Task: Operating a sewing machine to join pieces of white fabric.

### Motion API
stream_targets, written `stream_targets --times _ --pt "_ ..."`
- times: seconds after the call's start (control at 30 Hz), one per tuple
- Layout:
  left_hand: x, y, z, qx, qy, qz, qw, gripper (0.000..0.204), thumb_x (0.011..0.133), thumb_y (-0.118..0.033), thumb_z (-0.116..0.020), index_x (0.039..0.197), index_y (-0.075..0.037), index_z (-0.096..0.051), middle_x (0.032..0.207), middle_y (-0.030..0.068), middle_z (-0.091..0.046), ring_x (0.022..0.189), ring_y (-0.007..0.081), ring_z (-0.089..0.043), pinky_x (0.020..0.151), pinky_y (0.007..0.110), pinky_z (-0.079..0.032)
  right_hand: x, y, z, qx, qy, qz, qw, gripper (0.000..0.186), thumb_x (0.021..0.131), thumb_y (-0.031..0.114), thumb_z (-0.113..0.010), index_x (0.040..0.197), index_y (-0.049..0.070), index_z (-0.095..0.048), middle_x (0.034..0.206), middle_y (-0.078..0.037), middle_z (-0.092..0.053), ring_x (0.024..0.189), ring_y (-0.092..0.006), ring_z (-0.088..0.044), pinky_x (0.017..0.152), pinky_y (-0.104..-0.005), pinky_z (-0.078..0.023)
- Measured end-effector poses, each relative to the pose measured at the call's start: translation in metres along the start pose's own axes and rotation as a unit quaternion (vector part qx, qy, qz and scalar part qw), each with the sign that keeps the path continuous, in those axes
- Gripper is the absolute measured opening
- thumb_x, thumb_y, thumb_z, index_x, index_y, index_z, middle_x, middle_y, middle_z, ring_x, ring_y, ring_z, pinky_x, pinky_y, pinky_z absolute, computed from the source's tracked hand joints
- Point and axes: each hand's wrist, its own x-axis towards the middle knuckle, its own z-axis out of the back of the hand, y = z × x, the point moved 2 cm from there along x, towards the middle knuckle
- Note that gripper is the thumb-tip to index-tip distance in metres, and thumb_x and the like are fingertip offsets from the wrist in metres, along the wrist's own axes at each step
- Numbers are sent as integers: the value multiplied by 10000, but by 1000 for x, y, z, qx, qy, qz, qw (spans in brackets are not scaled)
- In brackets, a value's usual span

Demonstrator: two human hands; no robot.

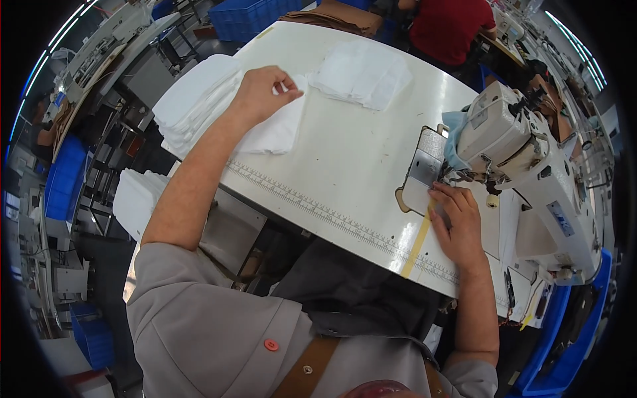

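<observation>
My left hand (269,93) is curled with thumb and fingertips close together over a flat white fabric piece (272,136); whether it grips an edge is unclear. Beside it lies a thick stack of white pieces (189,99), and a smaller white pile (358,73) lies farther back. My right hand (454,215) rests open, fingers slightly bent, at the metal plate (424,166) below the needle area of the sewing machine (544,202), beside a yellow tape strip (417,245) on the white table (338,166). A light blue cloth (454,129) is tucked at the machine head.
More white pieces (136,199) sit low at left. A printed ruler strip runs along the table's front edge. Blue crates (567,331) stand at right, left and behind. A co-worker in red (444,30) sits beyond the table; other machines and benches line both sides.
</observation>
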Motion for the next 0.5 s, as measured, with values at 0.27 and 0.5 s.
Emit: stream_targets --times 0.27,0.5 --pt "-65 21 0 -54 53 0 997 161 772 -117 -836 848 15 -784 804 111 -757 701 167 -687 688 297 -560 -1 8 -4 -42 -13 19 999 356 836 53 -726 1190 31 -700 1278 -119 -698 1079 -336 -633 944 -450 -510" --pt "-61 32 0 -107 55 68 990 140 763 -107 -805 848 3 -798 779 84 -760 671 126 -675 665 260 -557 8 36 -5 -120 42 37 991 379 843 72 -742 1218 40 -690 1304 -122 -682 1111 -334 -635 960 -446 -498"
